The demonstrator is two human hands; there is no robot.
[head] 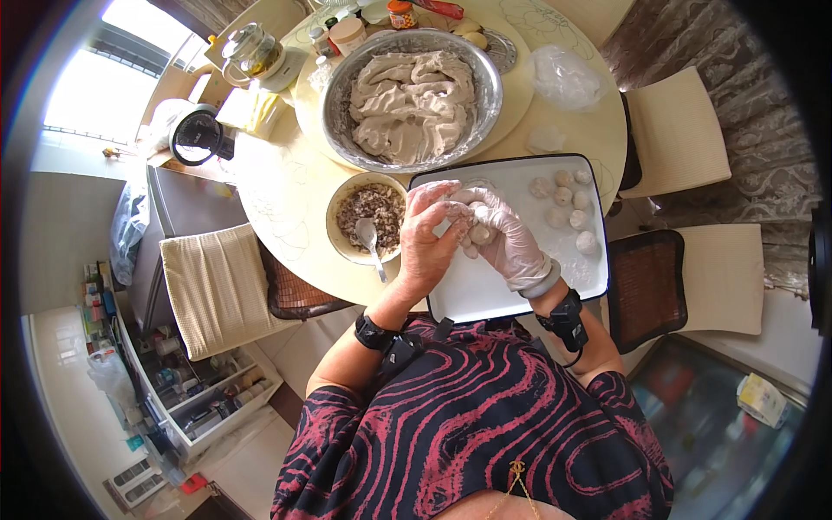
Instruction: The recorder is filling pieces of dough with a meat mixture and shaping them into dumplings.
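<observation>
A small lump of pale dough (481, 234) is held between my two hands above the near left part of a white enamel tray (494, 286). My right hand (513, 237), in a clear disposable glove, cups the lump. Bare and dusted with flour, my left hand (429, 234) has its fingertips against the lump's near side; the fingers partly hide it. Several round dough balls (562, 196) sit on the tray's right side. Left of my hands stands a bowl of dark crumbly filling (356, 201) with a metal spoon (368, 234) in it.
Behind the tray, a large steel basin (491, 110) holds a mass of dough (416, 104). Jars (348, 32) and a glass teapot (250, 52) stand farther back. A plastic bag (565, 77) lies at right. Chairs (676, 133) surround the round table (279, 214).
</observation>
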